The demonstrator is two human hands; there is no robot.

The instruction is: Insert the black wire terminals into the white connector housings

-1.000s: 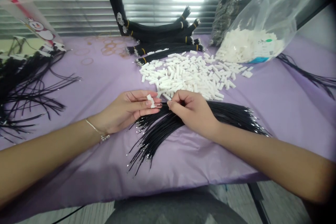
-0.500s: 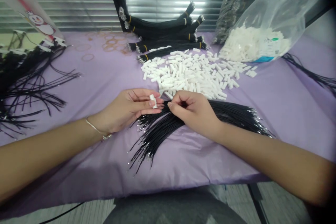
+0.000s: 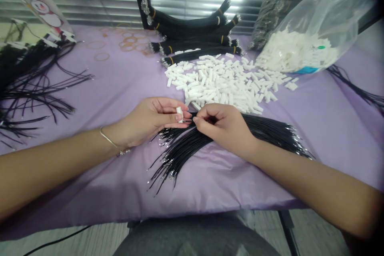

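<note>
My left hand (image 3: 159, 118) pinches a small white plastic connector housing (image 3: 180, 115) between thumb and fingers. Close on its right, my right hand (image 3: 223, 126) is closed on a black wire, whose metal-tipped end points left at the housing. Whether the tip is inside the housing I cannot tell. Beneath both hands lies a loose bunch of black wires (image 3: 186, 150) with shiny metal terminals at their ends. Just beyond the hands spreads a heap of white connector housings (image 3: 222, 82).
Tied bundles of black wires (image 3: 192, 32) lie at the back by the blinds. A clear bag of white housings (image 3: 300, 50) stands back right. Wires with white housings (image 3: 27, 76) and a cup (image 3: 42, 8) are left. Rubber bands (image 3: 129, 42) lie on the purple cloth (image 3: 120, 76).
The view has shifted slightly. Both hands keep their grips, and the left hand with the housing is a little closer to my right fingers.
</note>
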